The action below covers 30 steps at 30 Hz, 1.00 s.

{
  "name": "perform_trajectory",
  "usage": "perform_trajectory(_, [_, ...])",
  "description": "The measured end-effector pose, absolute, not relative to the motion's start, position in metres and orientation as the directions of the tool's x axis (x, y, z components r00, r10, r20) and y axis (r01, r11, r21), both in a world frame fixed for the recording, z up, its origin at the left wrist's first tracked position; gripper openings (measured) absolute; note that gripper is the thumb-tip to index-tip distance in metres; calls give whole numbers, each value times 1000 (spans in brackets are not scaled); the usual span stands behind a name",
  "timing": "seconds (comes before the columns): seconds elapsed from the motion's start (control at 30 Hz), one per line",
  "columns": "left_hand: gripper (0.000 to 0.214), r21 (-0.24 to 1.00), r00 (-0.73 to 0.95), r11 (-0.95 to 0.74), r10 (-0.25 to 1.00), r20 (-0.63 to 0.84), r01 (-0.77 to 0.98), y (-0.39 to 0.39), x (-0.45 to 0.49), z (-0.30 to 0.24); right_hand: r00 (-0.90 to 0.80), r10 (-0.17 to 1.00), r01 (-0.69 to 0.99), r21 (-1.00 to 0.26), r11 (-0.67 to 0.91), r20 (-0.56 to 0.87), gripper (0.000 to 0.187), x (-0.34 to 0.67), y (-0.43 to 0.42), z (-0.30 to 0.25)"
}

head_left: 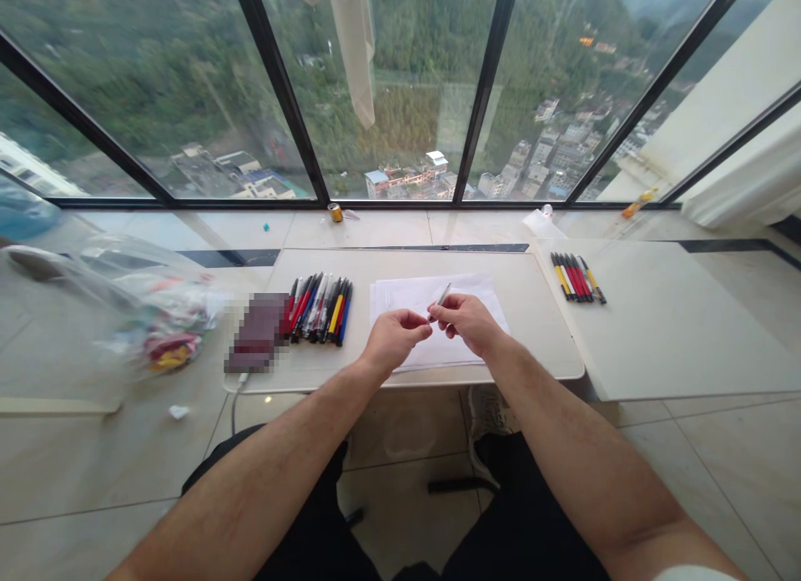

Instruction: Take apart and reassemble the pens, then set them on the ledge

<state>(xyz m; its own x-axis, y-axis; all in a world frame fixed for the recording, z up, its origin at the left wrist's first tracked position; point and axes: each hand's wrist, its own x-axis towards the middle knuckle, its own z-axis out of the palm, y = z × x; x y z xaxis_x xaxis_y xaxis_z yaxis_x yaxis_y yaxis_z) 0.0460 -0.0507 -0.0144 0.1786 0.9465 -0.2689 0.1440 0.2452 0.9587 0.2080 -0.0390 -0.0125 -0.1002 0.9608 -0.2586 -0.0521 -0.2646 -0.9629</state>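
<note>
A slim pen (445, 293) with a light, whitish barrel slants between my two hands above the white paper (400, 294). My right hand (466, 320) is closed around its middle, the upper end sticking out past the fingers. At the pen's lower end, the thumb and forefinger of my left hand (395, 341) are pinched together; any small part between them is hidden. On the left side of the white table (513, 268) lies a row of pens (320, 308) with red, black, clear, yellow and blue barrels.
Left of the pen row, a blurred-out dark red object (258, 330) has a cable (235, 401) hanging off the edge. Another set of pens (576, 278) lies on the right-hand board (663, 314). A clear plastic bag (163, 305) stands at far left. A small can (335, 213) sits on the window ledge.
</note>
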Motion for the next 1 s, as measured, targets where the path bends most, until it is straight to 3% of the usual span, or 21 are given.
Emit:
perform_trajectory(0.27, [19, 962, 183, 204, 954, -237, 181, -49, 43, -17, 31, 968, -173, -955, -239, -248, 30, 209, -36, -7])
perform_trajectory(0.5, [17, 954, 203, 188, 950, -237, 235, -48, 43, -18, 108, 987, -97, -989, -111, -122, 24, 212, -35, -5])
perform_trajectory(0.8, [16, 950, 199, 162, 955, -219, 266, -48, 41, -17, 75, 989, -75, -989, -124, -130, 27, 215, -35, -3])
perform_trajectory(1.0, [14, 944, 206, 155, 954, -220, 290, -49, 41, -15, 106, 983, -162, -978, -129, -148, 31, 217, -33, -2])
